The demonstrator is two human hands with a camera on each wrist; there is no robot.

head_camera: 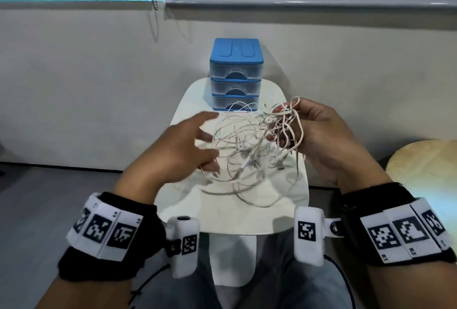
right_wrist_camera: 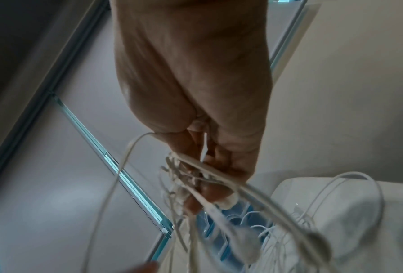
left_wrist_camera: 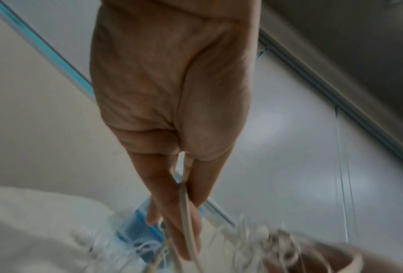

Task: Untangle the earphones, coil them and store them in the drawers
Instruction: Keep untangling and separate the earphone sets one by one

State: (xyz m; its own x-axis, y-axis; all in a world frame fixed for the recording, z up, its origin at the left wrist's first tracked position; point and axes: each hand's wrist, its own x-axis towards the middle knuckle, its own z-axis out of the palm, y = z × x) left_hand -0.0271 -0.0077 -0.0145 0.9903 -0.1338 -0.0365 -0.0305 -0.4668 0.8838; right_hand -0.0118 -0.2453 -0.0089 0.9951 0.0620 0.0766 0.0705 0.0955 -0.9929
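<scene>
Earphones (head_camera: 249, 145): white cables, one loose tangle w/ many loops, no clear long axis; bulk spreads left-right between the hands, lower loops sag onto the white table (head_camera: 195, 101). Buds + a plug visible mid-tangle. Right hand (head_camera: 319, 133) grips the dense knotted bunch at the tangle's right end, fingers curled round it, held above the table. Left hand (head_camera: 183, 150) at the left edge, fingers mostly extended; wrist cam shows one cable running between two fingers, clamped or not: can't tell. Blue 3-drawer unit (head_camera: 235, 74) at the far side, drawers closed.

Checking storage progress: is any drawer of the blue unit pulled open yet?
No. In the head view all three drawers sit flush and shut behind the tangled earphones.
</scene>
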